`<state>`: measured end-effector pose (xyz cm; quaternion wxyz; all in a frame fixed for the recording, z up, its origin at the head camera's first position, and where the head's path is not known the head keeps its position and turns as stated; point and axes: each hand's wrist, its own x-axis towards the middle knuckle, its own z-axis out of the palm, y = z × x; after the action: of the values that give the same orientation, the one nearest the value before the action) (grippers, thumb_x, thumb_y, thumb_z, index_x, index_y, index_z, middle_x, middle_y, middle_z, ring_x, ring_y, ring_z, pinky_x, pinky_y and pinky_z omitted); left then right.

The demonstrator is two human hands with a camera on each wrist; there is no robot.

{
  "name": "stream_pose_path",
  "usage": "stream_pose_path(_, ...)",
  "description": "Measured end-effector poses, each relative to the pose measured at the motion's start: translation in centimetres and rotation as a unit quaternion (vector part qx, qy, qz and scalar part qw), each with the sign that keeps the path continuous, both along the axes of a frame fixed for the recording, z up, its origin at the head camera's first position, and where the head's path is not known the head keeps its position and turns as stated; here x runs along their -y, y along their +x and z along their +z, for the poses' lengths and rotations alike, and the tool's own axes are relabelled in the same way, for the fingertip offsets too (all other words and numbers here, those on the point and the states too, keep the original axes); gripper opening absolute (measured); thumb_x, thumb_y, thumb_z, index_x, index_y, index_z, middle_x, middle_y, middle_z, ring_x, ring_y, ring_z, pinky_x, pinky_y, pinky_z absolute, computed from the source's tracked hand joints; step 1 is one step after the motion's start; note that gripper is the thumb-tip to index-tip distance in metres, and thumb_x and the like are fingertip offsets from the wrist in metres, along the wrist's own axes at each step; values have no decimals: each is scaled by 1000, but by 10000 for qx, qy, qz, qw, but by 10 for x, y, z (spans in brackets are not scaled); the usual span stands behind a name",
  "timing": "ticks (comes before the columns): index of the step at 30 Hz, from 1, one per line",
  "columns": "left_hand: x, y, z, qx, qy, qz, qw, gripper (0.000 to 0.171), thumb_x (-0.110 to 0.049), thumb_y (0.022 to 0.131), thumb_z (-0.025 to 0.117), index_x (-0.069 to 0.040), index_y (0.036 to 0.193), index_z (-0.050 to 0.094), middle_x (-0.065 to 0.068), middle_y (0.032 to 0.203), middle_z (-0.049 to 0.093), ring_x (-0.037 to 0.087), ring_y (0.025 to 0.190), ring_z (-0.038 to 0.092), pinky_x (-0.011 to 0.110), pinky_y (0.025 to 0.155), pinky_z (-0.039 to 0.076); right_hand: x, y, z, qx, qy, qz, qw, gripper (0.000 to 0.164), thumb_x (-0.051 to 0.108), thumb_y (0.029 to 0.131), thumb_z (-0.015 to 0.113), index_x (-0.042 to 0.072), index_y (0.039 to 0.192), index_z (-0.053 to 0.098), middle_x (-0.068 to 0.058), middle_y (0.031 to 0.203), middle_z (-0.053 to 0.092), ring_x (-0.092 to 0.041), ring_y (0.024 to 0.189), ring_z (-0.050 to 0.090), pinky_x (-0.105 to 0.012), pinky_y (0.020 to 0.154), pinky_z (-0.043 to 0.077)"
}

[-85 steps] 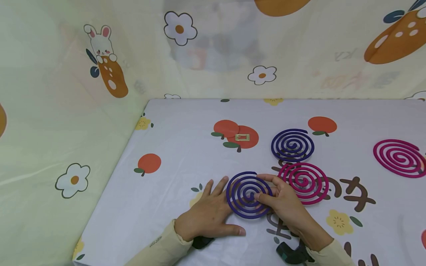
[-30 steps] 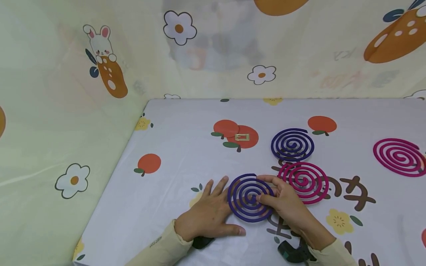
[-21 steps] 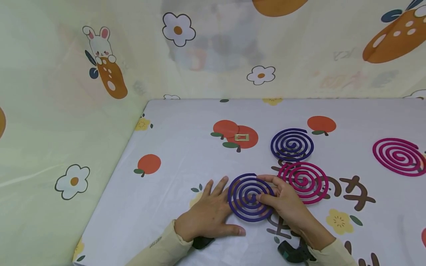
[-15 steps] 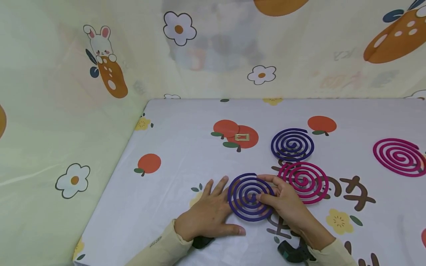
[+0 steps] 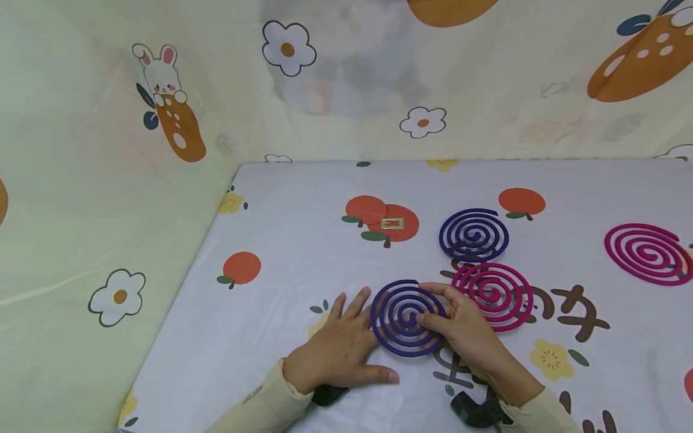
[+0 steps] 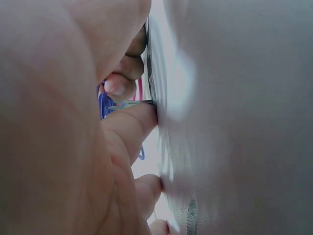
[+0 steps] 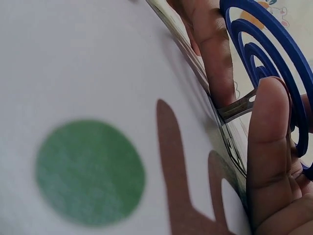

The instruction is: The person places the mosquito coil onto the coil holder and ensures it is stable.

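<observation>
My right hand (image 5: pixel 460 328) pinches a dark blue mosquito coil (image 5: pixel 387 337) near its centre, thumb on top. The coil is held tilted above the table. Under it, a thin metal coil stand (image 7: pixel 237 108) rises from a flat base on the cloth toward the coil's centre; whether it is seated in the coil I cannot tell. My left hand (image 5: pixel 341 352) lies flat with fingers spread. Its index fingertip is under the coil, pressed down by the stand's base in the left wrist view. The coil hides those fingertips in the head view.
A second blue coil (image 5: pixel 473 235) and a pink coil (image 5: pixel 520 300) lie just beyond my right hand. Another pink coil (image 5: pixel 648 254) is at the far right. A small brass-coloured stand (image 5: pixel 392 224) lies toward the back on the printed tablecloth (image 5: pixel 292 240).
The blue coil in my right hand shifted slightly right and nearer, then its near edge rose a little again. My left hand has stayed in place.
</observation>
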<state>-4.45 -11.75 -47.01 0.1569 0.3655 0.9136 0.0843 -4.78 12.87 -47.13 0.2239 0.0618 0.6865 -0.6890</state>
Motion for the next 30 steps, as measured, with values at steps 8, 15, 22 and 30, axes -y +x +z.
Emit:
stream_pose_path(8, 0, 0, 0, -5, 35, -20, 10000, 93, -82, 90, 52, -40, 167, 19, 0, 175, 16, 37, 161, 5, 71, 120, 15, 0, -1, 0, 15, 80, -46, 10000, 59, 4, 99, 67, 2, 151, 40, -23, 129, 68, -22, 95, 72, -30, 82, 62)
stream_pose_path(15, 0, -1, 0, 63, 7, -26, 10000, 92, -82, 90, 52, -41, 166, 20, 1, 175, 14, 37, 161, 4, 72, 121, 13, 0, 0, 0, 36, 6, -56, 10000, 60, 4, 99, 67, 2, 152, 39, -22, 128, 69, -21, 96, 72, -30, 82, 61)
stream_pose_path(22, 1, -1, -1, -2, 14, -17, 10000, 91, -82, 90, 52, -41, 166, 21, 0, 175, 16, 37, 161, 6, 71, 120, 16, 0, -1, 1, 58, 67, -78, 9999, 58, 3, 99, 66, 3, 151, 40, -21, 124, 70, -23, 90, 73, -32, 80, 62)
stream_pose_path(30, 1, 0, -2, 8, 13, -7, 10000, 92, -82, 90, 53, -42, 166, 21, 0, 175, 15, 37, 161, 4, 72, 121, 13, 0, 0, 0, 5, 45, -69, 10000, 60, 4, 99, 67, 3, 152, 39, -22, 129, 69, -20, 95, 73, -32, 81, 62)
